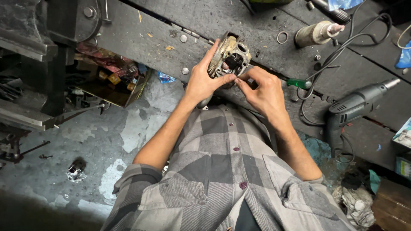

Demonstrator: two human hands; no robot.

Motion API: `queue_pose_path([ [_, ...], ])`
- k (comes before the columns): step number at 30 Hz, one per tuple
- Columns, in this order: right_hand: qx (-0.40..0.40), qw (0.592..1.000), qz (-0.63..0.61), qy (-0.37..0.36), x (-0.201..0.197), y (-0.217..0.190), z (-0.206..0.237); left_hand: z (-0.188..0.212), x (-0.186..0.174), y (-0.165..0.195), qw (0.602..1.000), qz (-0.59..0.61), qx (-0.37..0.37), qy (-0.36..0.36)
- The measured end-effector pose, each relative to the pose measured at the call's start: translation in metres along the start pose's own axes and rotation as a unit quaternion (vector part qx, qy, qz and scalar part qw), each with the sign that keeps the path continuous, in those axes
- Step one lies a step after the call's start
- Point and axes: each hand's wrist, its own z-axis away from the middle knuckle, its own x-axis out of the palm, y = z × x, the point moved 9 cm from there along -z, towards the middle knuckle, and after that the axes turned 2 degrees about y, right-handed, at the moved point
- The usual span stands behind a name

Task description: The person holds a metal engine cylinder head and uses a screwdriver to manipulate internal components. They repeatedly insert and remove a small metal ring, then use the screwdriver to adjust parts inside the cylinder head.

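1. A grey checked shirt (222, 179) with dark red buttons is seen nearest the camera, its sleeves rolled above the elbows
2. A crumpled rag (355, 205) is seen on the floor at the lower right, and a small metal part (75, 171) lies on the stained concrete floor (85, 137) at the lower left
3. The left hand (204, 79) is wrapped around a worn metal engine casing (231, 57), fingers up its left side and thumb across the lower front; the casing is held just above the near edge of the dark workbench (265, 38)
4. The right hand (263, 90) is pinched narrow at the casing's lower right edge, thumb and forefinger pressed together; what is pinched cannot be told
5. A grey electric drill (357, 105) is laid on the bench to the right, with a green-handled tool (299, 83) near the right hand
6. Farther back, a metal ring (282, 37) and a pale spray can (317, 33) on its side are seen
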Motion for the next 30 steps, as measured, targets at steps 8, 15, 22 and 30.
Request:
queue_pose_path([
  [8, 0.036, 0.999, 0.015, 0.012, -0.005, -0.008, 0.001, 0.004, 0.002, 0.002, 0.999, -0.002, -0.023, 0.04],
  [15, 0.017, 0.999, 0.031, 0.018, -0.009, -0.017, 0.003, 0.006, -0.002, 0.009, 0.998, -0.018, -0.018, 0.064],
  [22, -0.04, 0.991, 0.107, 0.075, -0.001, -0.023, 0.009, 0.003, -0.001, 0.017, 0.988, -0.088, 0.004, 0.131],
  [30, 0.04, 0.998, -0.004, 0.053, 0.005, 0.006, 0.007, -0.002, -0.002, 0.011, 0.995, -0.053, -0.037, 0.072],
])
